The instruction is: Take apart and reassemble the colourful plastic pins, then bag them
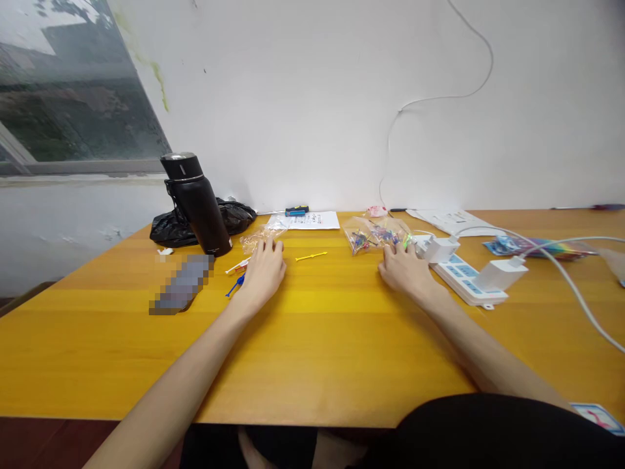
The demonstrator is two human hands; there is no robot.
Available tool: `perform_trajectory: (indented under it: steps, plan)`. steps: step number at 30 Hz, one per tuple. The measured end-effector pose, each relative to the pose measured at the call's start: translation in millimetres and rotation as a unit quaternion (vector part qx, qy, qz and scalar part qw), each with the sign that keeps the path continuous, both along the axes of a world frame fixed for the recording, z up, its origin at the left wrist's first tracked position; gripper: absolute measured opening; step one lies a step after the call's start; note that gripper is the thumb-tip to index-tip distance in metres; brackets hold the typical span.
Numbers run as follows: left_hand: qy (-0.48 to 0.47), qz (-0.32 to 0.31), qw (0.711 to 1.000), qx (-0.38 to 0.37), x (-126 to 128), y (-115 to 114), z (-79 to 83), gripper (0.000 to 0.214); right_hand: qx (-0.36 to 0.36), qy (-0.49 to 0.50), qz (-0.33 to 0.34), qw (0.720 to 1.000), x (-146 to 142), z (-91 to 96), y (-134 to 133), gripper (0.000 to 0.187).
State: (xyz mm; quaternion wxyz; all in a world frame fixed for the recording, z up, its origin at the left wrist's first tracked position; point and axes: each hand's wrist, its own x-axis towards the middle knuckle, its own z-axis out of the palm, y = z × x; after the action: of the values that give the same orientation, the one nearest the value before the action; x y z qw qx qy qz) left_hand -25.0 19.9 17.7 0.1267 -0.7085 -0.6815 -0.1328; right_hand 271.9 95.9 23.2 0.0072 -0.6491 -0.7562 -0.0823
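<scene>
My left hand (pixel 264 270) rests palm down on the table, its fingers apart and slightly bent, holding nothing that shows. Beside it lie white and orange plastic sticks (pixel 238 266) and a blue plastic piece (pixel 236 284), partly covered by the hand. A crumpled clear bag (pixel 261 238) lies just beyond its fingertips. One yellow plastic stick (pixel 311 256) lies alone between the hands. My right hand (pixel 406 268) is at the near edge of a clear plastic bag of small coloured pieces (pixel 374 236). Its fingers are curled; a bright green bit shows at the tips, and what they grip is hidden.
A black bottle (pixel 198 205) stands at left before a black plastic bag (pixel 237 215), near a blurred phone (pixel 183 286). At the back lie a screwdriver (pixel 297 211) and printed paper (pixel 325 221). A power strip (pixel 466 280) with chargers and white cables (pixel 561 267) flanks my right arm.
</scene>
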Motion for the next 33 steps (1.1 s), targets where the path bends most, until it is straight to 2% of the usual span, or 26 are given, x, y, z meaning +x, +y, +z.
perform_trajectory:
  steps: [4,7,10,12,14,16,19,21,23,24,26,29,33]
  plan:
    - [-0.050,-0.069,0.994,0.065,7.0,1.1,5.5,0.022,-0.005,-0.002,0.001,1.000,0.7,-0.7,-1.2,0.042]
    - [-0.091,-0.143,0.984,0.059,16.6,-0.7,6.3,0.021,-0.005,0.001,0.020,1.000,-2.7,-3.2,-1.8,0.042]
    - [-0.121,-0.207,0.970,0.030,28.6,-4.1,1.0,0.021,0.006,0.012,0.084,0.996,-9.3,-6.7,-3.8,0.035]
    - [-0.134,-0.239,0.962,0.012,36.4,-6.0,-5.3,0.021,0.011,0.043,0.163,0.986,-15.9,-10.1,-6.2,0.027]
    - [-0.152,-0.254,0.955,-0.007,42.5,-7.0,-12.4,0.020,0.002,0.115,0.251,0.961,-24.5,-15.6,-9.1,0.021]
    - [-0.178,-0.254,0.950,-0.025,46.2,-7.1,-19.3,0.018,-0.029,0.225,0.314,0.922,-34.7,-24.1,-11.7,0.018]
    - [-0.219,-0.244,0.944,-0.049,47.7,-6.0,-27.4,0.020,-0.107,0.408,0.333,0.843,-49.3,-39.5,-13.2,0.022]
    - [-0.236,-0.237,0.940,-0.059,47.1,-4.9,-30.8,0.023,-0.152,0.493,0.332,0.790,-55.2,-46.9,-12.7,0.025]
    - [-0.243,-0.234,0.939,-0.062,46.4,-3.6,-33.0,0.024,-0.168,0.532,0.319,0.766,-56.9,-49.3,-11.8,0.023]
    - [-0.243,-0.234,0.939,-0.062,46.3,-2.9,-33.9,0.022,-0.158,0.534,0.309,0.771,-56.3,-48.7,-11.3,0.019]
    - [-0.241,-0.233,0.940,-0.059,46.5,-1.7,-35.2,0.019,-0.106,0.500,0.309,0.802,-53.3,-45.7,-10.1,0.017]
    - [-0.237,-0.233,0.942,-0.053,48.3,-0.7,-36.8,0.017,-0.017,0.382,0.363,0.849,-47.8,-44.2,-6.1,0.030]
    - [-0.225,-0.230,0.945,-0.055,52.3,-1.3,-38.1,0.017,-0.025,0.255,0.414,0.874,-44.1,-53.6,3.7,0.046]
